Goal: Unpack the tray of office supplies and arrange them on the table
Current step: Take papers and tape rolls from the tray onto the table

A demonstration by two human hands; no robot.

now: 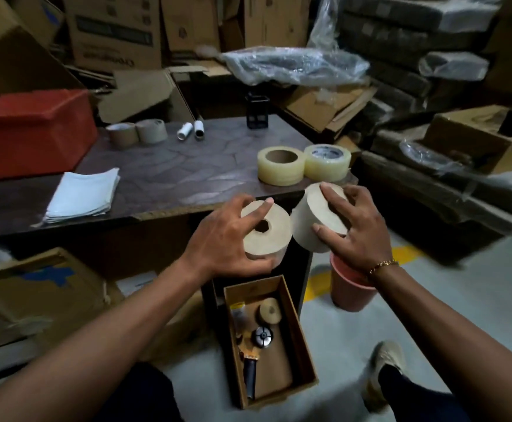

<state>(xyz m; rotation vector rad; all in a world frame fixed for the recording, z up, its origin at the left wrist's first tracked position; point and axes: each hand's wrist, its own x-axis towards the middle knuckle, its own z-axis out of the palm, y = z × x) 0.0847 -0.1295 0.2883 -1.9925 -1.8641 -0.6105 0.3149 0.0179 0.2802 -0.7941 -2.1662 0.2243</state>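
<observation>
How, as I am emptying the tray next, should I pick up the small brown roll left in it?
Probably from above, since the tray has walls all round. Span the small roll across its curved side with thumb and fingers; its flat end faces roughly up, with room beside it.

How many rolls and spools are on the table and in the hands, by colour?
Brown rolls: 2
Clear rolls: 2
White spools: 2
Beige rolls, left hand and right hand: 2
Total: 8
</observation>
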